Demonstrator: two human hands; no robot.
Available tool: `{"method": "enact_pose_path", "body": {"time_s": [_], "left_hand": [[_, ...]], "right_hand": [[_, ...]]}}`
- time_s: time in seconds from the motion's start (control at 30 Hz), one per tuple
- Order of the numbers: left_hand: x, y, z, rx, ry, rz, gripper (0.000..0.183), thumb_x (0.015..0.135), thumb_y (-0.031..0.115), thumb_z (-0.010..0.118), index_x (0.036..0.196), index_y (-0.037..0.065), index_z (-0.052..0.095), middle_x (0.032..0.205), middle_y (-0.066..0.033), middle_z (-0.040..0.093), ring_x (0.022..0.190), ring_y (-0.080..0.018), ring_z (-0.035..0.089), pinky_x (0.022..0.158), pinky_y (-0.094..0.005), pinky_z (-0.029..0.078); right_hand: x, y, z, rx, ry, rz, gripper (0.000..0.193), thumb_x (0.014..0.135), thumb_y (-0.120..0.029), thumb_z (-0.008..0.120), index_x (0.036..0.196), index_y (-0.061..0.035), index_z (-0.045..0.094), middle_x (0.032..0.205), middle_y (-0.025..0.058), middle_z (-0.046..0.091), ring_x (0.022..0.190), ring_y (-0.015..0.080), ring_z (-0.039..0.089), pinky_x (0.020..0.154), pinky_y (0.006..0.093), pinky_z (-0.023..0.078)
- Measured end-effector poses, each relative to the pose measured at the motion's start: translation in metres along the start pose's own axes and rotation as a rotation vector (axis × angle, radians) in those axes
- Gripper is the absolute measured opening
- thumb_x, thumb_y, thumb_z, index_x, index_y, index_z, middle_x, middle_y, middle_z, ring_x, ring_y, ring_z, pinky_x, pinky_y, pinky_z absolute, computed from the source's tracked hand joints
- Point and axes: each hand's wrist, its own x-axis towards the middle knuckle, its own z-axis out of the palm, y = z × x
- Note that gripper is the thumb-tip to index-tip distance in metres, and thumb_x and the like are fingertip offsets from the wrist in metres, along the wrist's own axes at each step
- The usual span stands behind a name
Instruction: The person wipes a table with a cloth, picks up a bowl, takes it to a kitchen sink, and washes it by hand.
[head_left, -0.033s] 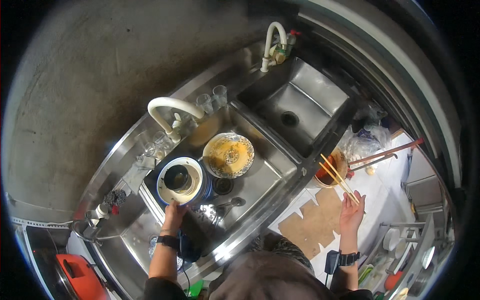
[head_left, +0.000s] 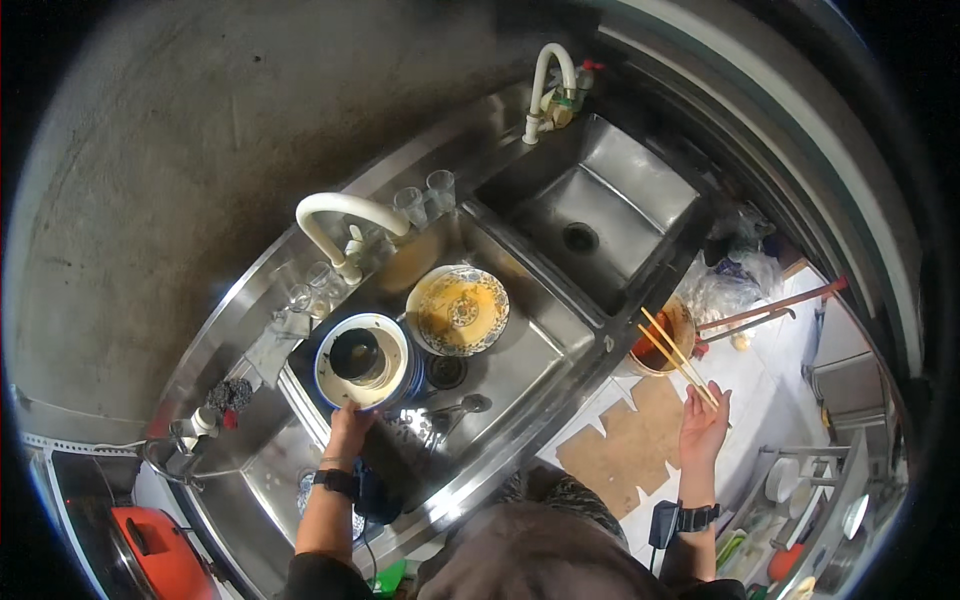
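Note:
My left hand (head_left: 350,430) closes on the near edge of a white bowl (head_left: 394,347) with a blue rim, which stands in the middle sink (head_left: 545,355). Inside that bowl sits a smaller dark round vessel (head_left: 353,354). A patterned plate (head_left: 463,309) with yellowish residue lies to the right of the bowl, on top of other dishes. A metal spoon (head_left: 474,404) rests on the sink bottom nearer to me. Out to the right, over the floor, my right hand (head_left: 704,428) pinches a pair of chopsticks (head_left: 678,358), whose far ends point toward a bucket.
The bucket (head_left: 640,368) on the floor has reddish contents, with long handles leaning by it. White faucets (head_left: 345,205) arch over the sinks. Glasses (head_left: 409,205) line the back ledge. A flattened cardboard sheet (head_left: 630,440) covers floor tiles. A red appliance (head_left: 165,555) stands lower left.

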Motion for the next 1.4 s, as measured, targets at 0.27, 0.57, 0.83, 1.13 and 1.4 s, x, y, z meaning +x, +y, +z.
{"method": "enact_pose_path", "body": {"time_s": [0.27,0.57,0.83,1.13,1.4], "left_hand": [[0.023,-0.015,-0.05,0.812,0.503,0.185,0.037,0.077,0.014,0.061,0.106,-0.005,0.047,0.092,-0.0115,0.059,0.08,-0.021,0.059,0.071,-0.0351,0.047],[0.084,-0.068,-0.033,-0.3,-0.407,-0.37,0.026,0.079,0.017,0.056,0.095,-0.004,0.054,0.081,-0.0102,0.06,0.08,-0.0226,0.058,0.075,-0.0318,0.046],[0.09,-0.001,0.029,0.777,-0.516,0.058,0.024,0.078,0.014,0.055,0.097,-0.001,0.055,0.09,-0.0114,0.059,0.081,-0.0228,0.058,0.07,-0.0307,0.047],[0.108,-0.081,-0.019,-0.324,-0.111,-0.341,0.026,0.077,0.011,0.061,0.1,0.002,0.056,0.09,-0.0062,0.059,0.088,-0.0149,0.055,0.076,-0.0245,0.045],[0.09,0.009,0.01,-0.518,-0.032,-0.188,0.03,0.081,0.014,0.057,0.108,0.001,0.052,0.096,-0.009,0.057,0.086,-0.0166,0.055,0.074,-0.0255,0.045]], "right_hand": [[0.004,0.016,0.004,-0.039,-0.066,0.058,0.037,0.087,-0.038,0.046,0.096,-0.0021,0.05,0.096,0.0115,0.054,0.091,0.022,0.053,0.081,0.0287,0.043],[-0.012,0.023,0.023,0.008,0.003,0.068,0.036,0.085,-0.034,0.051,0.098,-0.0009,0.051,0.089,0.0098,0.056,0.085,0.0209,0.056,0.075,0.0254,0.046],[-0.015,0.011,-0.004,-0.008,0.075,-0.02,0.034,0.085,-0.034,0.05,0.095,-0.0022,0.052,0.089,0.01,0.057,0.085,0.0203,0.056,0.073,0.0261,0.046],[-0.021,0.01,-0.007,-0.037,0.079,0.017,0.033,0.086,-0.035,0.049,0.095,-0.0031,0.052,0.089,0.008,0.057,0.087,0.0209,0.056,0.08,0.0284,0.044],[-0.023,0.013,-0.016,-0.018,0.086,0.043,0.032,0.086,-0.036,0.05,0.09,-0.0044,0.054,0.089,0.0075,0.057,0.088,0.022,0.055,0.082,0.0305,0.043]]}}
